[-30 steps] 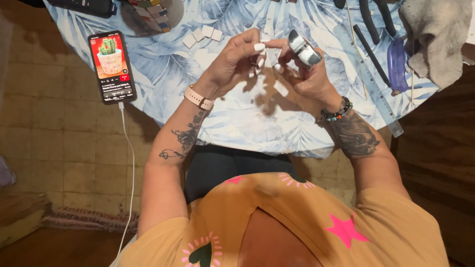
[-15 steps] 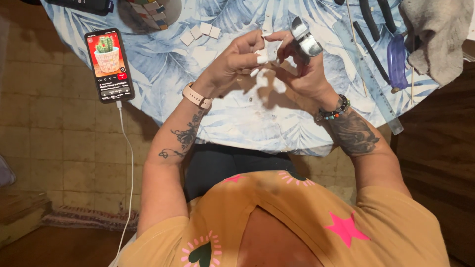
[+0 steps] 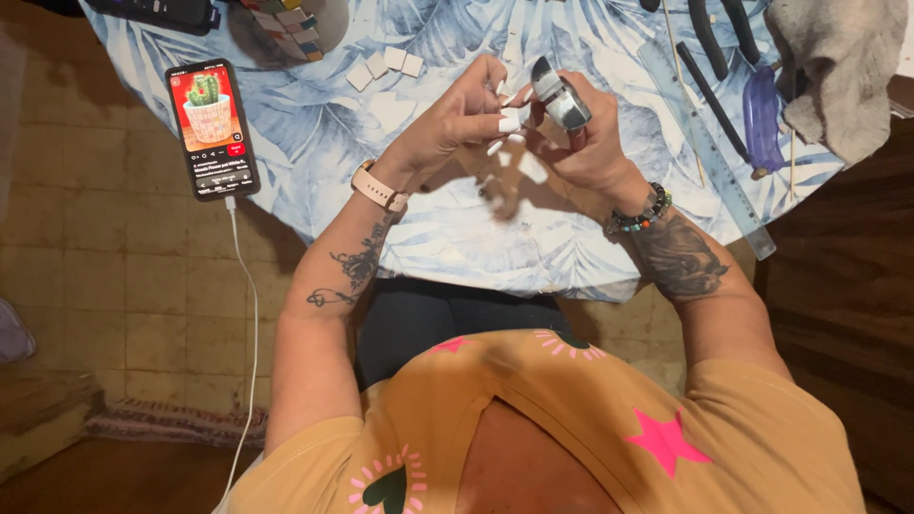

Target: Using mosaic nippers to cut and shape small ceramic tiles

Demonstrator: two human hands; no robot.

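A phone (image 3: 211,128) with a white cable (image 3: 249,324) lies on the leaf-patterned tablecloth (image 3: 457,228). Three small white tiles (image 3: 384,68), a clear ruler (image 3: 706,143), black pliers (image 3: 716,33) and a grey cloth (image 3: 838,67) lie nearby.

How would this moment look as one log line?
left hand: pinching small white piece | right hand: gripping silver tape roll | above leaf-print tablecloth

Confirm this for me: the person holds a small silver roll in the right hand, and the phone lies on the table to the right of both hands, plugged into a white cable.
Not quite. The head view shows the phone to the left of both hands, not the right. The rest stands: the right hand holds the small silver roll, the left hand meets it, and a white cable runs from the phone on the table.
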